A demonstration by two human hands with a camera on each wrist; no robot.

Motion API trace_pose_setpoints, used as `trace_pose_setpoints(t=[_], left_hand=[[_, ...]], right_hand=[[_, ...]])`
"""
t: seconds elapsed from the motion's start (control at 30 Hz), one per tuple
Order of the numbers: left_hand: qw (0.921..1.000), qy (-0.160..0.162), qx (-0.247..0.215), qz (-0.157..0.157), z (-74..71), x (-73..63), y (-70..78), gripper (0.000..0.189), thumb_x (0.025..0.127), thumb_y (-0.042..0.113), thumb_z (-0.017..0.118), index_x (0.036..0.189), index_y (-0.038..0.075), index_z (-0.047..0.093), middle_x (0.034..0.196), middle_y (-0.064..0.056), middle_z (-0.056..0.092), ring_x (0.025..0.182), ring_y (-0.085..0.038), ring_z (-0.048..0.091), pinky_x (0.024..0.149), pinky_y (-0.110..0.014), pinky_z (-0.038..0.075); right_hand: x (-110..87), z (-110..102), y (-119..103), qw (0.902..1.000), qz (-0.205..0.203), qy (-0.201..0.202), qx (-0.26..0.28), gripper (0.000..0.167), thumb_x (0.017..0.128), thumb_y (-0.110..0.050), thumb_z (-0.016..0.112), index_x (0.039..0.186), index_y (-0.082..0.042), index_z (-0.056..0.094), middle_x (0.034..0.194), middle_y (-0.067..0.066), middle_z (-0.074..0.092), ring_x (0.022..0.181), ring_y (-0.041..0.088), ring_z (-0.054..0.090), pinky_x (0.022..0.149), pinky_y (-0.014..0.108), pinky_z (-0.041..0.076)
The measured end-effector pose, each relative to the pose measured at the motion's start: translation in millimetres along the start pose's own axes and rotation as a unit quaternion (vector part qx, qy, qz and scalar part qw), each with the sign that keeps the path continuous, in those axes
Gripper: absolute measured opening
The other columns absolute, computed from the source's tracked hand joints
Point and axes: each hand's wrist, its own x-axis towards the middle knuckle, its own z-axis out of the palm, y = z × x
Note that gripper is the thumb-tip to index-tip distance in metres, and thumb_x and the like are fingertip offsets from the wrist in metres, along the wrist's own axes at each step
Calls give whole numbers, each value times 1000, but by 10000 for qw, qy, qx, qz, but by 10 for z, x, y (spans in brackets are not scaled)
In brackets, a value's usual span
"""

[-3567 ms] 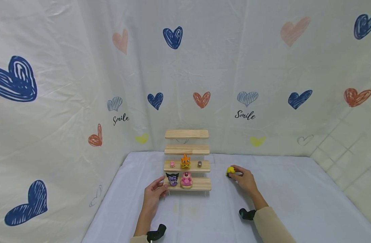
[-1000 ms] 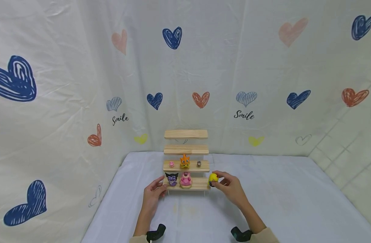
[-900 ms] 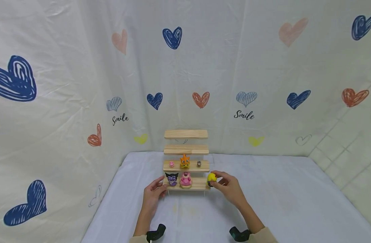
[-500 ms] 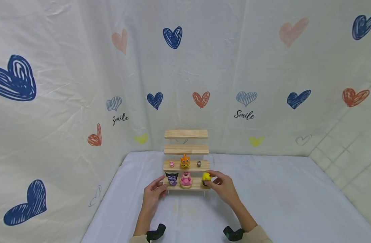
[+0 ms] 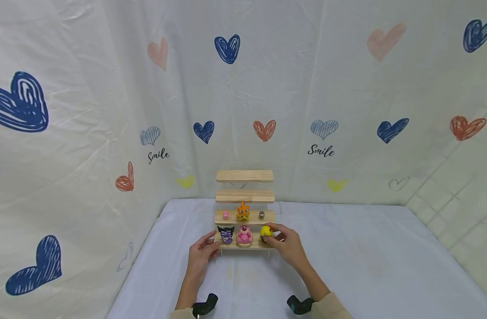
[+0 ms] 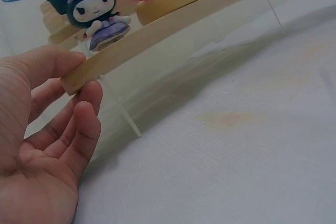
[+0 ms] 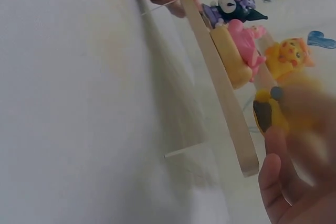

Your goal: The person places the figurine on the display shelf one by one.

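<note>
My left hand (image 5: 199,253) grips the left end of the lowest board of a tiered wooden display shelf (image 5: 245,196), thumb on top and fingers beneath in the left wrist view. My right hand (image 5: 288,246) holds a small yellow figurine (image 5: 265,231) with dark parts, low over the right end of that same board. To its left on the board stand a pink bear figurine (image 5: 244,237) and a black-and-purple figurine (image 5: 226,235). One step up are an orange figurine (image 5: 243,212), a tiny pink figure (image 5: 226,215) and a tiny grey figure (image 5: 261,215).
Two upper boards, including the top board (image 5: 245,176), rise behind the figurines. Thin clear legs (image 6: 123,109) carry the shelf on a white tablecloth (image 5: 347,261). A white curtain (image 5: 283,84) printed with hearts hangs close behind.
My right hand has carried the yellow figurine leftward from beside the shelf to over the lowest board's right end. My left hand keeps its grip on the board.
</note>
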Motion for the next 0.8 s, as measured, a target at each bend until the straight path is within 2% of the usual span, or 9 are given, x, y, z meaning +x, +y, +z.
trace_pose_setpoints(t=[0.4,0.8], left_hand=[[10000,-64,13,53,-9,14,-20,51,88,11,79,136,8,65,101,-5,69,77,-14,68,65,-24,56],[10000,-61,6,11,-10,8,-5,53,87,13,81,137,7,65,101,-6,69,78,-15,68,66,-25,56]], right_hand=[[18,68,7,9996,192,79,-168,40,85,-14,83,124,-19,75,110,6,70,81,18,56,60,21,47],[8,110,48,9995,55,143,-261,39,86,-13,82,124,-19,74,108,5,71,81,17,55,60,21,47]])
